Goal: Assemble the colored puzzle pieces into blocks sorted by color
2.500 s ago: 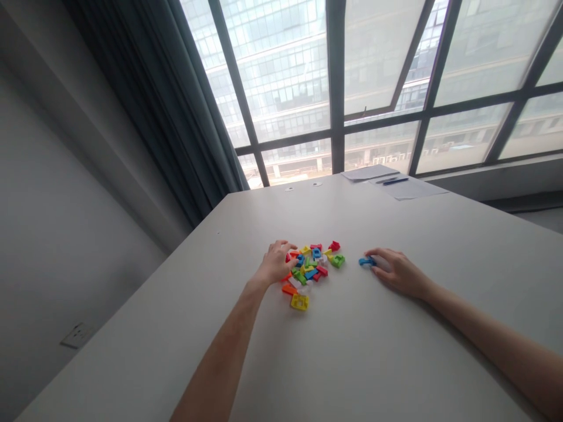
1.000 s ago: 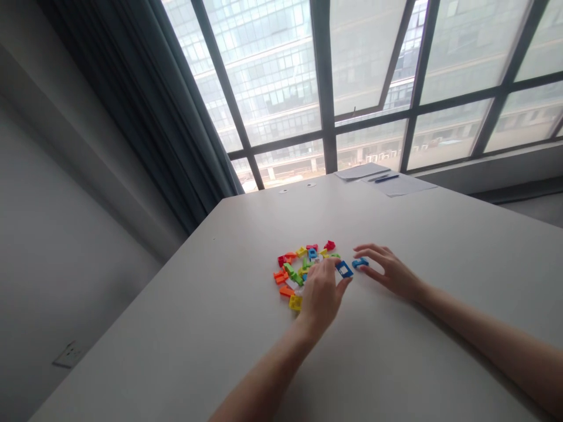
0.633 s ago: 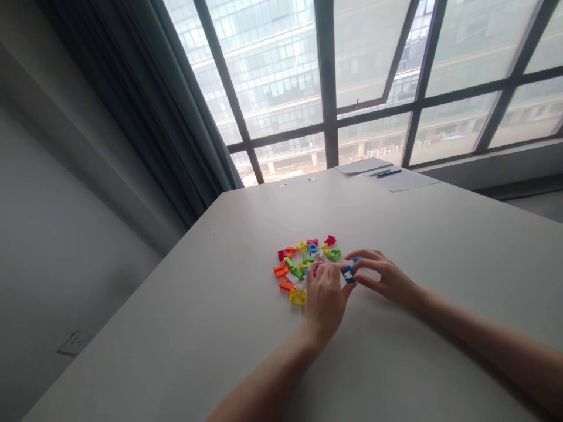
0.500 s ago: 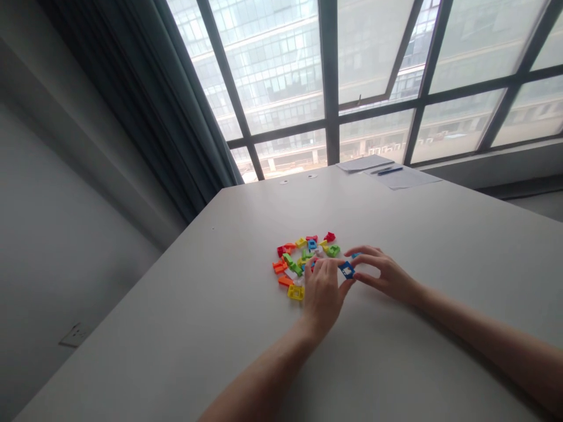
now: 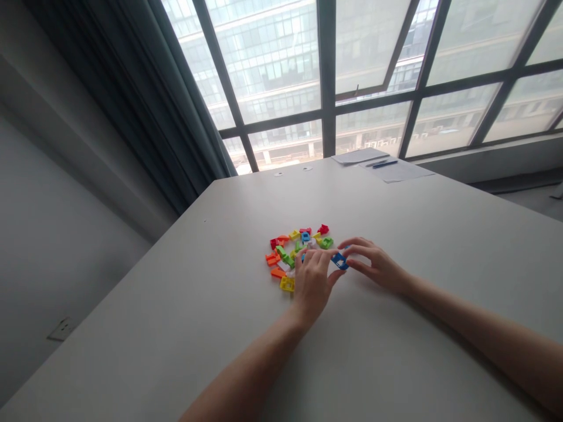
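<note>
- The left hand pinches a small blue plastic piece between thumb and fingers; its grip is closed on this piece, just above the desk.
- The right hand, at 3 o'clock of the piece, touches it with the fingertips; whether its half-open grip really holds the piece cannot be told.
- One blue piece is taken out; the pile of colored pieces, at 10 o'clock of the left hand, lies unsorted, so most of the work seems to remain.
- The left hand covers the near part of the pile. The form of the pieces is too small to make out.
- Papers and a pen lie at the far edge, at 12 o'clock.
</note>
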A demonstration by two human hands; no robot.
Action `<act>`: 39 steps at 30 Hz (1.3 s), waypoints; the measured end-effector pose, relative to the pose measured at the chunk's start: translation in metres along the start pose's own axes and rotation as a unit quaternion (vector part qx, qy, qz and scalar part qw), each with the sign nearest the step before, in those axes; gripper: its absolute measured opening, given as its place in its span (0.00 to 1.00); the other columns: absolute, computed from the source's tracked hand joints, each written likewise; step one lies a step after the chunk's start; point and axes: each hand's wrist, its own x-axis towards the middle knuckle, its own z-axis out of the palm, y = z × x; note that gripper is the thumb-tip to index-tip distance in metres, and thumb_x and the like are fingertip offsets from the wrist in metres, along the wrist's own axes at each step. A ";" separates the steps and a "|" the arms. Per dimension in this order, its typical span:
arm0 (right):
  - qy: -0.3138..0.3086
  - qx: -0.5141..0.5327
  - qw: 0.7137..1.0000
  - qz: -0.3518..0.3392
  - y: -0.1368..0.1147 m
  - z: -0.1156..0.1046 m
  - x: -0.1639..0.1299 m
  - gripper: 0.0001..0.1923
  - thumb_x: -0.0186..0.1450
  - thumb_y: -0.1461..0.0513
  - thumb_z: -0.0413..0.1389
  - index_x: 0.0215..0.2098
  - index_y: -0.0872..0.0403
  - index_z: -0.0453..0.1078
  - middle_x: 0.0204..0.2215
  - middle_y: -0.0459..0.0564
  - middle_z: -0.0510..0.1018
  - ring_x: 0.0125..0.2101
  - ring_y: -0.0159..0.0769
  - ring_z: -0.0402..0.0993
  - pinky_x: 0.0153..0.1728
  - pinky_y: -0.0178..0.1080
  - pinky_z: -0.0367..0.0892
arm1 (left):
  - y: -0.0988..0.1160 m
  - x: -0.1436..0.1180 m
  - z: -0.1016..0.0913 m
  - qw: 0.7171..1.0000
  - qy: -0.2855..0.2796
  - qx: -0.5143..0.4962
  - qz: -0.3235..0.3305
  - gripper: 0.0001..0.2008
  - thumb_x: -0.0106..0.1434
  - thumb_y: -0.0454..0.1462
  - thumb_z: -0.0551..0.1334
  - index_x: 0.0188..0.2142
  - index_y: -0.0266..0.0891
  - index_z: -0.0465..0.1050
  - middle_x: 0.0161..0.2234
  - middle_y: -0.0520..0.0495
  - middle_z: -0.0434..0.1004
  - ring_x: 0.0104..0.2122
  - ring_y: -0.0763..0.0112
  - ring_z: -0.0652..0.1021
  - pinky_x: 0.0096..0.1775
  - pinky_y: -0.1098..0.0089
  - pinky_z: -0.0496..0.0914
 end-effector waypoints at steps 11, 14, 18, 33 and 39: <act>-0.003 -0.010 1.000 -0.022 0.006 0.003 -0.001 0.15 0.69 0.52 0.50 0.38 0.49 0.76 0.46 0.54 0.76 0.51 0.44 0.68 0.53 0.50 0.62 | -0.002 -0.001 0.002 1.000 -0.001 -0.018 0.006 0.14 0.61 0.39 0.66 0.45 0.45 0.69 0.35 0.53 0.78 0.41 0.66 0.75 0.56 0.56 0.58; -0.005 -0.006 1.000 -0.027 0.005 0.001 -0.001 0.14 0.69 0.53 0.50 0.40 0.48 0.75 0.46 0.53 0.76 0.51 0.44 0.68 0.53 0.50 0.62 | 0.000 0.000 0.001 1.000 0.008 -0.019 -0.009 0.10 0.63 0.40 0.65 0.42 0.44 0.69 0.34 0.54 0.78 0.40 0.67 0.75 0.57 0.56 0.57; 0.006 -0.001 1.000 -0.028 0.002 0.000 -0.001 0.12 0.68 0.55 0.51 0.45 0.49 0.72 0.46 0.54 0.76 0.50 0.43 0.70 0.52 0.49 0.64 | 0.001 0.000 -0.001 0.998 0.037 -0.016 -0.055 0.08 0.64 0.42 0.63 0.39 0.42 0.67 0.36 0.53 0.77 0.41 0.67 0.75 0.58 0.56 0.56; 0.058 -0.075 0.993 -0.073 -0.002 0.002 -0.003 0.12 0.65 0.59 0.58 0.46 0.49 0.68 0.44 0.52 0.78 0.47 0.42 0.72 0.49 0.47 0.65 | -0.001 0.000 0.001 0.998 0.054 -0.001 -0.011 0.08 0.64 0.40 0.63 0.38 0.42 0.64 0.37 0.50 0.76 0.41 0.64 0.74 0.53 0.56 0.60; 0.102 -0.114 0.984 -0.087 -0.001 0.000 -0.002 0.10 0.65 0.60 0.58 0.45 0.48 0.68 0.41 0.50 0.78 0.45 0.41 0.72 0.47 0.46 0.64 | -0.002 -0.001 0.005 0.998 0.053 -0.010 -0.011 0.09 0.64 0.36 0.63 0.43 0.43 0.66 0.39 0.50 0.77 0.44 0.63 0.75 0.54 0.57 0.60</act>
